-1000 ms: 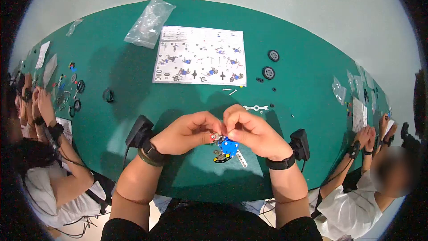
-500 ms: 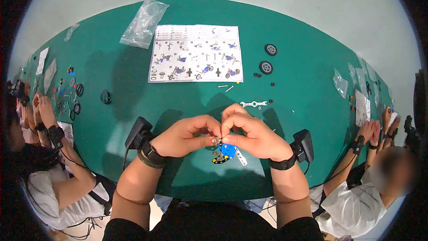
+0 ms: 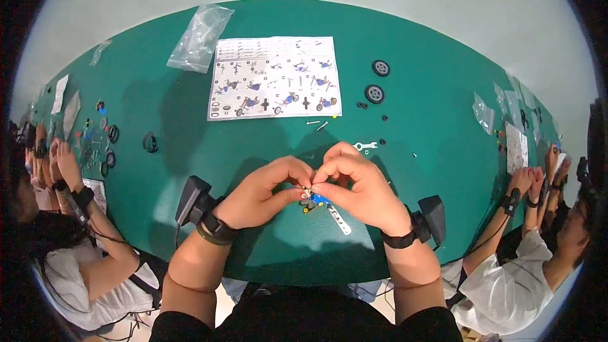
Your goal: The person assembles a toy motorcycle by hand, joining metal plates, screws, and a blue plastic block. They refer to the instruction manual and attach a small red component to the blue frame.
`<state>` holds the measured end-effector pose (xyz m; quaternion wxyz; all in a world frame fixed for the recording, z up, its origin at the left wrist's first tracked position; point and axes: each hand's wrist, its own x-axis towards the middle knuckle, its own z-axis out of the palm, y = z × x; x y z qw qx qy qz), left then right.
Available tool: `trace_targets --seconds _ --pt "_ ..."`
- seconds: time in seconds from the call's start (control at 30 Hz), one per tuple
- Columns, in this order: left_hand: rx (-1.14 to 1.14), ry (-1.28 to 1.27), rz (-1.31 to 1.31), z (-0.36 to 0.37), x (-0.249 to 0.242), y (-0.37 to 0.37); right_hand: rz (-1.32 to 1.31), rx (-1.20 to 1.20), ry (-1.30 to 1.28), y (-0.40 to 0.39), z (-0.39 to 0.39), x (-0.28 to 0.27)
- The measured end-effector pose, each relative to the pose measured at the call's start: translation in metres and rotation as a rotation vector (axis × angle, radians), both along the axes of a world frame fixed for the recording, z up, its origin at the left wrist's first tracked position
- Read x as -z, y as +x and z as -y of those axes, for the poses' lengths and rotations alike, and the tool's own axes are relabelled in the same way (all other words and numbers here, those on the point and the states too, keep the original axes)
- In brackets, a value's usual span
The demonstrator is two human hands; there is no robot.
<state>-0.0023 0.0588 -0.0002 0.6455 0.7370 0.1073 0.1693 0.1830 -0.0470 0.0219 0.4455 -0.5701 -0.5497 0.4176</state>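
Observation:
Near the table's front edge, my left hand (image 3: 269, 193) and my right hand (image 3: 358, 190) meet fingertip to fingertip over a small model (image 3: 320, 200) with blue, black and yellow parts. A silver perforated strip (image 3: 339, 220) sticks out of it toward the lower right. The left thumb and fingers pinch the model's left side, beside a small red piece. My right thumb and index finger are closed at its top. Fingers hide much of the model and any small part between them. Just beyond my right hand lies a silver wrench (image 3: 365, 146), partly covered by it.
A printed instruction sheet (image 3: 275, 77) and a plastic bag (image 3: 201, 38) lie ahead. Two wheels (image 3: 374, 94), screws (image 3: 322, 126) and small black pieces are beyond my right hand. A black ring (image 3: 150, 142) lies left. People work at both sides, with parts before them.
The model has turned and tilted between my fingers, so less of its blue part shows. My right hand has shifted slightly and covers more of the wrench. The whole view has moved a little.

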Motion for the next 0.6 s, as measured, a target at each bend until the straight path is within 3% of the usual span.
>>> trace_targets --seconds 0.07,0.6 --pt "-0.009 0.161 -0.003 -0.004 -0.004 0.001 0.045 0.005 0.036 -0.001 0.0 0.0" --pt "-0.417 0.434 0.079 0.007 -0.007 0.004 0.162 0.237 0.224 -0.029 0.0 0.004"
